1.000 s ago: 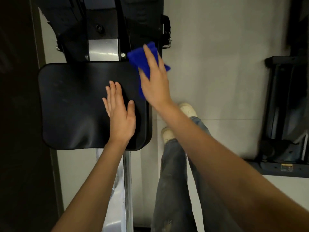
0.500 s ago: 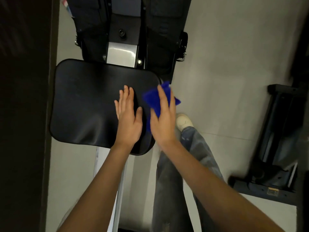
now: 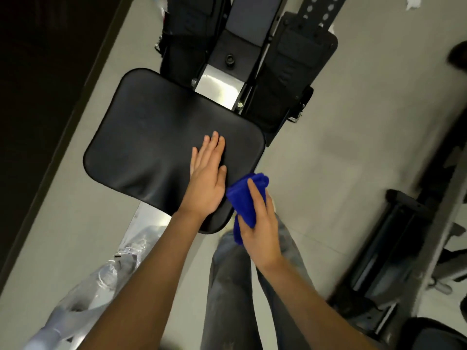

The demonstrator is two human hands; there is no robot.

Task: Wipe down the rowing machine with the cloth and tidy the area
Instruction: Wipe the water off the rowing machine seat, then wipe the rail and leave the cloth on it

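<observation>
The rowing machine's black padded seat (image 3: 151,147) fills the middle of the head view, on a silver rail (image 3: 219,87). My left hand (image 3: 207,178) lies flat on the seat's near right part, fingers together, holding nothing. My right hand (image 3: 260,223) grips a bunched blue cloth (image 3: 242,198) against the seat's near right edge. Black footrests (image 3: 285,79) with straps stand beyond the seat.
A dark wall or panel (image 3: 38,97) runs along the left. Clear plastic wrapping (image 3: 101,279) covers the rail near my left forearm. My jeans-clad legs (image 3: 232,286) stand right of the rail. Another black machine frame (image 3: 394,248) sits on the floor at right.
My right hand has drawn the cloth from the seat's far right corner along its right edge toward me. The left hand stayed flat on the seat. The view has tilted.
</observation>
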